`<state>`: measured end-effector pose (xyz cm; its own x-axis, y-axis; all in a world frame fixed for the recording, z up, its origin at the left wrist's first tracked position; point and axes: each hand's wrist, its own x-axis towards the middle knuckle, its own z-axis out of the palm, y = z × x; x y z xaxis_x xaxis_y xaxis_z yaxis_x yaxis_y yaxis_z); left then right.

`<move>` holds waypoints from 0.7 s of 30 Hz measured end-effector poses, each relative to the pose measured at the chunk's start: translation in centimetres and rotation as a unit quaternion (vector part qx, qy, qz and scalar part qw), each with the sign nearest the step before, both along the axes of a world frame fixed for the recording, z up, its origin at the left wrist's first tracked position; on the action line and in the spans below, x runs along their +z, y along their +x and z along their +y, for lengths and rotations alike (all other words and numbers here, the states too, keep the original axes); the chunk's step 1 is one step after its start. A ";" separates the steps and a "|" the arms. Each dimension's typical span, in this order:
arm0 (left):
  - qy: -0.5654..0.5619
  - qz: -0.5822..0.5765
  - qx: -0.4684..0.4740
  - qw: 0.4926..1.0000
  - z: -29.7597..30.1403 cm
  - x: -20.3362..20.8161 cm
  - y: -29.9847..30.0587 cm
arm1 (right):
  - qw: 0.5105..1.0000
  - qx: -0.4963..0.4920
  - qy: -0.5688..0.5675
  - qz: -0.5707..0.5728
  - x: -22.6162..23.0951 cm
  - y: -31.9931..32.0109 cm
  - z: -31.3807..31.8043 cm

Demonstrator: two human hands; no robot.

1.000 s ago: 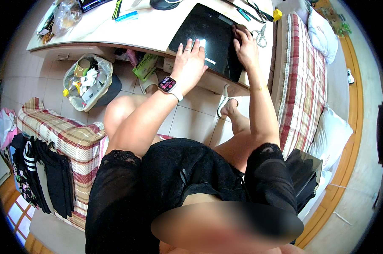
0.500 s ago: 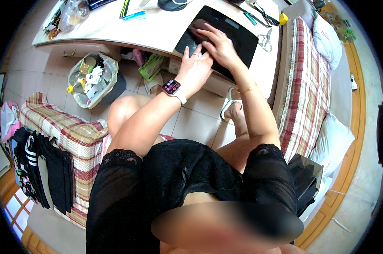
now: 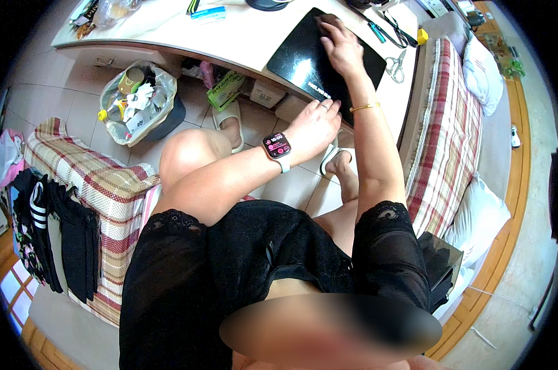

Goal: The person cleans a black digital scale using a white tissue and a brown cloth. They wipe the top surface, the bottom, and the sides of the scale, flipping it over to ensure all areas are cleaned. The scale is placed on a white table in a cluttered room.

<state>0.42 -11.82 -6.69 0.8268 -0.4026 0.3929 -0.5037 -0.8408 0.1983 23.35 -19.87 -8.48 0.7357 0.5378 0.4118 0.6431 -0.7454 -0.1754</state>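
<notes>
A black glossy flat square that looks like a glass bathroom scale [image 3: 300,55] lies on the white table, its near edge close to the table's front edge. My right hand [image 3: 343,50] rests on its far part, fingers apart and slightly bent, fingertips by the far edge. Below it, my left hand [image 3: 316,123] is closed at the scale's near edge, beside pale lettering; its thumb is hidden. A smartwatch [image 3: 277,147] is on my left wrist and a gold bracelet [image 3: 365,107] on my right.
Scissors [image 3: 395,66] lie right of the scale, with a black strap and a teal pen-like tool [image 3: 375,32] beyond. A lined waste bin [image 3: 168,117] stands below the table at left. Plaid-covered seats [image 3: 442,142] flank me. A green box [image 3: 225,91] sits under the table.
My left hand has moved off the scale's top toward me, down to its near edge. My right hand has slid farther away and to the right, toward the far edge.
</notes>
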 end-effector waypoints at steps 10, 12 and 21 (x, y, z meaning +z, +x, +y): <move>-0.017 -0.010 -0.013 1.000 1.3 0.2 -0.4 | 0.955 0.239 0.011 0.173 4.7 -10.2 -3.4; -0.057 0.060 -0.013 0.997 3.0 2.7 0.2 | 0.957 0.208 0.008 0.200 5.2 -11.4 -7.1; -0.193 0.139 0.278 0.931 15.4 2.3 5.1 | 0.976 0.160 -0.001 0.146 4.4 -12.4 -6.9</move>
<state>5.56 3.61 -4.43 0.9562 0.2450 0.1602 0.1036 -0.7951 0.5976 10.96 -26.78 -4.09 0.6160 0.7595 0.2090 0.7659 -0.5155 -0.3842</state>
